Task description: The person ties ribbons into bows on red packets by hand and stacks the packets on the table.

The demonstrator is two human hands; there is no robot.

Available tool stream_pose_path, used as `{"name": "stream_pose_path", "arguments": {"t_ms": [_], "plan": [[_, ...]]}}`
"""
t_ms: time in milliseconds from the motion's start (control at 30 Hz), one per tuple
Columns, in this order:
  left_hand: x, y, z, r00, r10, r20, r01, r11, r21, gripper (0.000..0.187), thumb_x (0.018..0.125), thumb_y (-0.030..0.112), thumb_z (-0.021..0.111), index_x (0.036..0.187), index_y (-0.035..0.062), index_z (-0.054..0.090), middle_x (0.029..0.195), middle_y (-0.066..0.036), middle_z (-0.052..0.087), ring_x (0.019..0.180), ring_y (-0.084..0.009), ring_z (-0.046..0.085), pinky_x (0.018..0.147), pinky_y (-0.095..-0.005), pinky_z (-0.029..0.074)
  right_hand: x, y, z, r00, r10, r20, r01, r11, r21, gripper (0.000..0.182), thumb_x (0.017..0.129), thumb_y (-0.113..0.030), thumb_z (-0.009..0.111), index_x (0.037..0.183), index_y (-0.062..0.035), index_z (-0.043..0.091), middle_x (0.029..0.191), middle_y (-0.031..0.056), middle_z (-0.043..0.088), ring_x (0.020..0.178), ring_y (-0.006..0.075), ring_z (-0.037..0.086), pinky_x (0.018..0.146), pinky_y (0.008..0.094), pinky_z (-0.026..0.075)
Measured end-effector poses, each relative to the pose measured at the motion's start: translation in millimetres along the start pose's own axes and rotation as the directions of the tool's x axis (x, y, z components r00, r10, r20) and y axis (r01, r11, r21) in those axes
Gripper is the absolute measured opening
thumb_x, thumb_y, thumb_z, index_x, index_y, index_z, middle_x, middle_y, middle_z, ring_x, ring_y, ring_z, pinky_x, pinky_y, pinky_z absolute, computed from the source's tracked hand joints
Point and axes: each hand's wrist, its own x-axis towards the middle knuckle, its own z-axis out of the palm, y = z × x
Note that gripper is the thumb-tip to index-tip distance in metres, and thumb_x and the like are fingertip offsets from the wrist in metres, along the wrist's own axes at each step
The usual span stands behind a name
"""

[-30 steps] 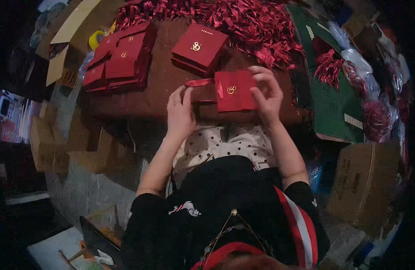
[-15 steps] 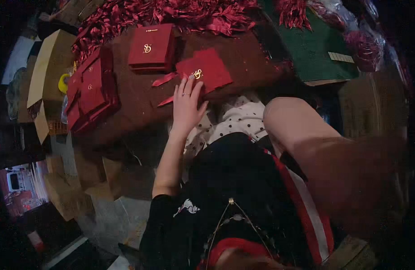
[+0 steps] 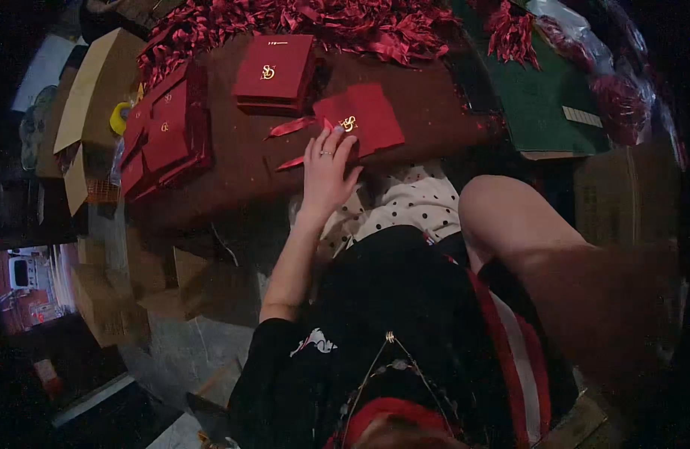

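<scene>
My left hand (image 3: pixel 330 168) lies palm down at the lower left corner of a flat red pouch (image 3: pixel 371 123) with a gold emblem. Its fingers are extended, with the fingertips resting on the pouch beside the emblem and the thumb apart. A red ribbon (image 3: pixel 292 127) runs out from the pouch's left side, and another ribbon end (image 3: pixel 289 163) shows left of the hand. Just behind stands a stack of red pouches (image 3: pixel 274 71) with a gold emblem. My right hand is out of view.
More red pouches (image 3: pixel 165 127) are piled at the brown table's (image 3: pixel 240 165) left end. Red ribbons (image 3: pixel 307 22) are heaped along its back. A green surface (image 3: pixel 539 108) lies at the right, and an open cardboard box (image 3: pixel 94 90) at the left. Cartons (image 3: pixel 109 303) sit on the floor.
The view has shifted, so the table and pouches appear further right. My left hand remains at the pouch's corner, with its fingers slightly more bent.
</scene>
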Motion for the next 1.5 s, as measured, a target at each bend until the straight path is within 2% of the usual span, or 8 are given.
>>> {"name": "stream_pose_path", "arguments": {"t_ms": [533,600,700,900,1067,1167,1300,1500], "plan": [[0.0,-1.0,2.2,0.999,-0.043,-0.032,0.041,0.998,-0.047,0.054,0.082,0.021,0.077,0.132,0.0149,0.055,0.139,-0.011,0.049,0.133,-0.0377,0.042,0.112,-0.0552,0.032,61.5,-10.1,-21.3,0.976,-0.137,0.170,0.103,0.976,0.194,0.020,0.095,-0.029,0.064,0.092,-0.0099,0.070,0.095,0.0020,0.067,0.082,0.0160,0.062,0.074,0.0331,0.049],[-4.8,-3.8,7.9,0.997,-0.039,-0.068,0.034,0.996,-0.079,0.053,0.079,0.017,0.079,0.128,0.0150,0.058,0.137,-0.012,0.052,0.132,-0.0380,0.044,0.111,-0.0558,0.033,62.0,28.8,-51.7,0.999,-0.007,-0.037,0.001,0.989,-0.146,0.019,0.095,-0.028,0.064,0.092,-0.0098,0.070,0.095,0.0016,0.067,0.082,0.0156,0.062,0.072,0.0321,0.050],[-6.3,3.3,-3.0,0.997,-0.044,-0.056,0.042,0.998,-0.048,0.053,0.077,0.011,0.077,0.127,0.0148,0.059,0.135,-0.011,0.054,0.129,-0.0366,0.047,0.110,-0.0539,0.035,29.7,133.4,-129.2,0.989,0.142,-0.043,-0.085,0.305,-0.949,0.028,0.084,-0.003,0.072,0.111,-0.0087,0.068,0.105,0.0068,0.068,0.100,0.0249,0.066,0.084,0.0354,0.055],[-16.4,1.8,-29.3,0.982,0.059,-0.179,-0.070,0.996,-0.052,0.039,0.077,0.011,0.070,0.115,0.0128,0.066,0.124,-0.005,0.063,0.123,-0.0307,0.053,0.110,-0.0513,0.036,-17.4,204.5,-211.3,0.864,0.494,0.099,0.145,-0.056,-0.988,0.046,0.069,0.003,0.071,0.109,-0.0193,0.069,0.116,0.0061,0.059,0.110,0.0293,0.059,0.083,0.0416,0.055],[1.8,-1.4,-84.2,0.884,0.038,-0.467,-0.171,0.954,-0.247,0.023,0.082,0.007,0.067,0.105,0.0092,0.069,0.100,-0.008,0.067,0.101,-0.0316,0.062,0.094,-0.0481,0.048,-22.7,213.9,-216.3,0.864,0.453,0.220,0.197,0.099,-0.975,0.038,0.067,-0.001,0.075,0.102,-0.0132,0.067,0.119,0.0065,0.060,0.108,0.0296,0.059,0.079,0.0419,0.054],[33.4,0.3,-110.0,0.977,-0.205,-0.055,0.134,0.799,-0.586,0.020,0.095,0.010,0.060,0.113,0.0002,0.062,0.102,-0.013,0.065,0.094,-0.0288,0.064,0.084,-0.0382,0.050,-13.0,207.1,-197.9,0.983,0.177,0.045,-0.008,0.290,-0.957,0.027,0.075,-0.004,0.078,0.099,-0.0072,0.066,0.103,0.0087,0.066,0.096,0.0304,0.064,0.079,0.0385,0.053],[86.7,-25.8,-64.3,0.953,-0.141,0.267,0.251,0.861,-0.442,0.027,0.095,0.021,0.064,0.117,0.0045,0.066,0.112,-0.016,0.067,0.108,-0.0314,0.064,0.091,-0.0403,0.050,18.3,164.1,-155.7,0.843,0.038,-0.537,-0.407,0.697,-0.590,0.013,0.095,-0.009,0.067,0.108,-0.0042,0.067,0.103,0.0021,0.067,0.099,0.0135,0.063,0.086,0.0293,0.051],[131.8,-46.0,8.4,0.957,-0.044,0.286,0.084,0.988,-0.132,0.027,0.089,0.018,0.067,0.116,0.0109,0.069,0.111,-0.014,0.061,0.101,-0.0349,0.060,0.087,-0.0447,0.050,51.6,84.5,-109.8,0.868,-0.232,-0.439,-0.065,0.823,-0.564,0.017,0.097,0.002,0.059,0.114,0.0024,0.064,0.111,0.0086,0.065,0.097,0.0135,0.063,0.087,0.0269,0.052]]}}
